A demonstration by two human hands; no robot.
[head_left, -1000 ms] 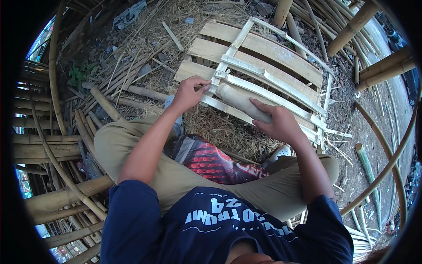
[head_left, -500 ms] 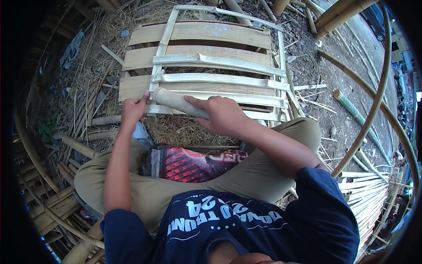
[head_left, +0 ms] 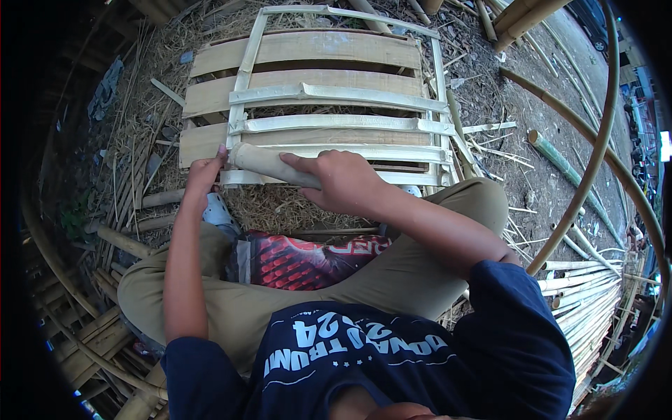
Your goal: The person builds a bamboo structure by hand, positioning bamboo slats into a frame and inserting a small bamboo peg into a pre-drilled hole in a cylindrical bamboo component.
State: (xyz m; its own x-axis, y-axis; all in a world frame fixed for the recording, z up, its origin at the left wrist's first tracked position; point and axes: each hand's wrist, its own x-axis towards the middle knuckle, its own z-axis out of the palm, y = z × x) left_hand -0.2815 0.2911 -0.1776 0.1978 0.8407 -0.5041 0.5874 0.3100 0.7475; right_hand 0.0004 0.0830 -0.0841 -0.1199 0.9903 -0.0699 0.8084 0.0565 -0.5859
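A short bamboo tube (head_left: 264, 165), pale and thick, is gripped in my right hand (head_left: 344, 180). Its far end lies against the left side of a frame of split bamboo strips (head_left: 336, 124), over the lower crosspieces. My left hand (head_left: 203, 175) is closed at the frame's lower left corner, thumb pointing up along the side strip; its fingertips are partly hidden. Under the frame is a low stand of wide wooden slats (head_left: 308, 50) with gaps between them. The frame's crosspieces run left to right, joined to two side strips.
A red and black printed sack (head_left: 308, 260) lies between my folded legs. Curved bamboo poles (head_left: 595, 164) arch up on the right, near a green bamboo pole (head_left: 570, 164). Bundled pale strips (head_left: 581, 297) are at lower right. Cut bamboo pieces (head_left: 122, 239) and straw litter the left ground.
The whole view has shifted slightly, so frame and hands appear a little farther left. Both hands and the bamboo tube keep nearly the same place on the frame.
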